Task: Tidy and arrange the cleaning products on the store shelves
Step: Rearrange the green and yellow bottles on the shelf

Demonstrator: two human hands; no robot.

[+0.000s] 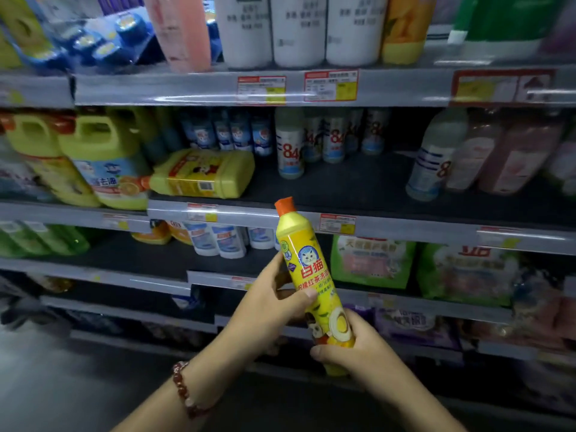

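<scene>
Hands are both gripping one yellow bottle [307, 275] — left hand [268, 302] curling round its middle, right hand [349, 347] clutching its base. It is tilting slightly, orange cap [285, 204] uppermost, before the shelves [389, 227].

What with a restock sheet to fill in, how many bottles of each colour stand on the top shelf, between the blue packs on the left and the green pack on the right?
White bottles: 3
Pink bottle: 1
Orange bottle: 1
Total: 5
</scene>
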